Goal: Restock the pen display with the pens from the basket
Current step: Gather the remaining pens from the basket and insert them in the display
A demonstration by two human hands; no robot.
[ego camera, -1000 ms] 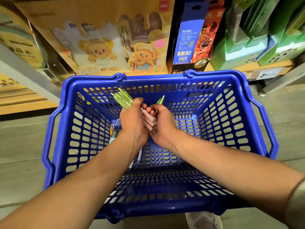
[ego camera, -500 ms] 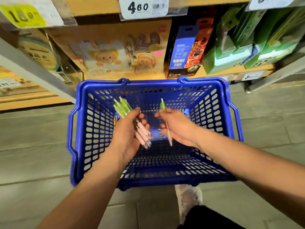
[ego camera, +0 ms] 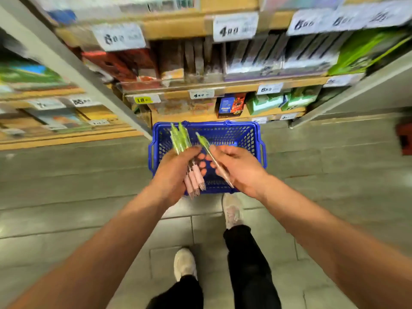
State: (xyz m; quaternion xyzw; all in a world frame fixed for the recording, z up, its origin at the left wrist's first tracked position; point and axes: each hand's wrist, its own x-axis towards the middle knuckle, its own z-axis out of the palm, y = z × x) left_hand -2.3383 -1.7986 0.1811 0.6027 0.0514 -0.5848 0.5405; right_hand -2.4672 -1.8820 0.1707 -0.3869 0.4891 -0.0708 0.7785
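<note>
A person stands in a shop aisle over a blue plastic basket (ego camera: 246, 136) set on the grey tiled floor (ego camera: 66, 197), just in front of the lowest shelf. The left hand (ego camera: 175, 169) holds a bundle of pens (ego camera: 181, 139), its fingers (ego camera: 201, 157) curled round the middle of the bundle. The green ends fan upward over the basket's left wall and the pink ends point down toward the person. The right hand (ego camera: 239, 169), just beside the left and not touching it, pinches a single pen (ego camera: 205, 144) of the same kind between thumb and fingers. That pen lies slantwise, green end up and to the left, tip down and to the right. Both hands hover above the basket's near half. Behind it rise wooden shelves (ego camera: 223, 84) packed with boxed stationery, blurred by motion, with white price tags (ego camera: 235, 27) clipped to their front edges. Two pale shoes (ego camera: 184, 264) and dark trousers show below.
</note>
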